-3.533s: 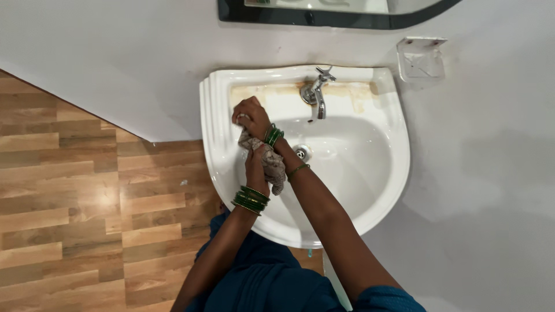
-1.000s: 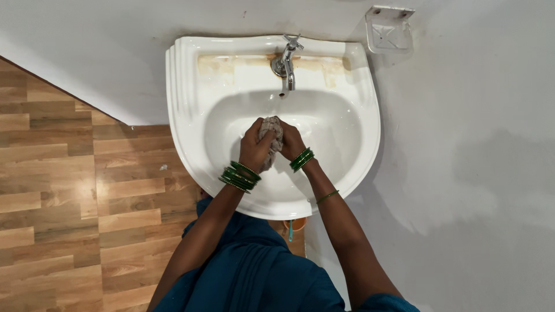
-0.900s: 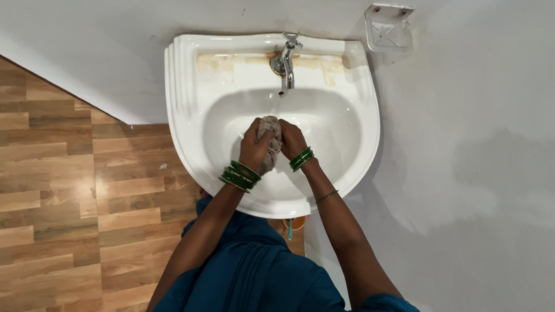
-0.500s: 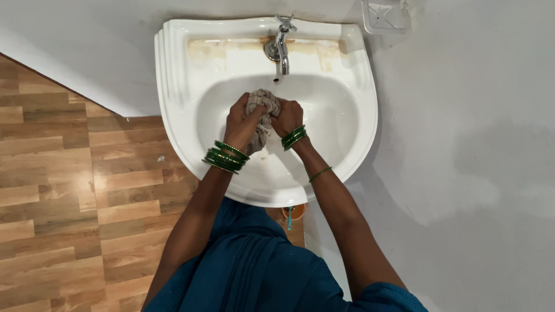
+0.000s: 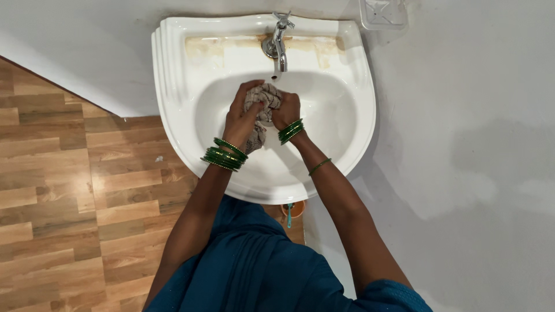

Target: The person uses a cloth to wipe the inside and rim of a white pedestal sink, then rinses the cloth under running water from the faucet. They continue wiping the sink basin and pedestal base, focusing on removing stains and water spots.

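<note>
I have my left hand [image 5: 241,118] and my right hand [image 5: 286,111] both clenched tight around a bunched grey rag [image 5: 261,104], squeezing it between them over the bowl of the white sink [image 5: 173,86], just below the tap [image 5: 278,43]

Wash basin [image 5: 173,86]: mounted against the wall [image 5: 462,144], at centre of view. Tap [image 5: 278,40]: on the basin's back ledge, at 12 o'clock. Left hand [image 5: 241,118] and right hand [image 5: 285,111]: inside the bowl, just below the spout, side by side, both closed round a cloth [image 5: 263,98] bunched between them. Soap dish [image 5: 383,13]: on the wall at 1 o'clock. Plank floor [image 5: 58,190]: at 8 o'clock.
</note>
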